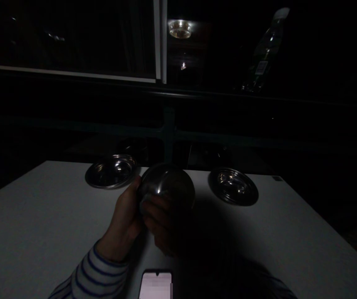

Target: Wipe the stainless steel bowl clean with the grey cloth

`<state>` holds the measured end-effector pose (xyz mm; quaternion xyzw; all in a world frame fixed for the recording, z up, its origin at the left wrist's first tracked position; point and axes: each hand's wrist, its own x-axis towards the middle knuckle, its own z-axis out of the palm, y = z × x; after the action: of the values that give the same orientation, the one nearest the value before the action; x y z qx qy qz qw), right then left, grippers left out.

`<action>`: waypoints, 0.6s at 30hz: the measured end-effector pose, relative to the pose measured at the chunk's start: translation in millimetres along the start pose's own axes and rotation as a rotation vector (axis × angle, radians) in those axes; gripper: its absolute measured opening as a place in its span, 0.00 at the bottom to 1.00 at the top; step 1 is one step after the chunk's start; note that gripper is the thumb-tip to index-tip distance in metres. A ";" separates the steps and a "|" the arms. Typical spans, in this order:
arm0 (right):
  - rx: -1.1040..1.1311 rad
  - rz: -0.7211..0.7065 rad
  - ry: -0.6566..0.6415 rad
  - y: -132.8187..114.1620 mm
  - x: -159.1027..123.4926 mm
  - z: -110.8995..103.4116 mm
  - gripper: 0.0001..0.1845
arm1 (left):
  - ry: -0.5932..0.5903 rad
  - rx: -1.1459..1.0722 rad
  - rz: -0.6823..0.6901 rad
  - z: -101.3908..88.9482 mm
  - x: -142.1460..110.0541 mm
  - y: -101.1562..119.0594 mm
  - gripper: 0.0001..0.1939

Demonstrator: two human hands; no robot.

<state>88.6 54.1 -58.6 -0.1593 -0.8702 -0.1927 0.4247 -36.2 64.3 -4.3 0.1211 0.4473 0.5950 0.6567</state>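
Above the middle of the table, a shiny metal bowl point(166, 176) is tilted with its rounded outside towards me. My left hand point(124, 218) grips its left side, the thumb lying along the edge. In deep shadow, my right hand point(160, 220) presses curled fingers against the bowl's outer face. A bit of greyish cloth point(145, 204) shows at those fingertips, mostly hidden by the hand. To the left rests a metal dish point(102, 176), and a similar metal dish point(233, 189) lies to the right; neither is touched.
A phone point(155, 285) with a lit screen lies at the near edge of the white table point(57, 232). Beyond the table stand dark window frames point(160, 45). A plastic bottle point(265, 54) is on a ledge at the upper right. The surroundings are very dark.
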 end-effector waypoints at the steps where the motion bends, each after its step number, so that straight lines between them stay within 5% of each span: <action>1: -0.014 -0.028 -0.006 -1.6 0.0 1.1 0.14 | 0.002 -0.009 0.017 -0.2 0.4 0.9 0.12; 4: -0.066 0.002 -0.061 1.0 -2.7 0.4 0.14 | -0.022 -0.011 -0.013 1.8 -1.3 -1.9 0.12; 13: -0.140 0.381 -0.127 45.2 -9.3 -32.7 0.28 | 0.039 0.115 -0.061 4.2 -9.7 -16.3 0.12; 18: -0.115 0.339 -0.168 37.9 -7.1 -20.5 0.25 | 0.027 0.081 -0.072 8.4 -8.1 -15.0 0.13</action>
<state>123.3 76.8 -45.1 -0.3429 -0.8509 -0.1538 0.3670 -19.1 56.3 -6.3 0.1234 0.4837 0.5541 0.6662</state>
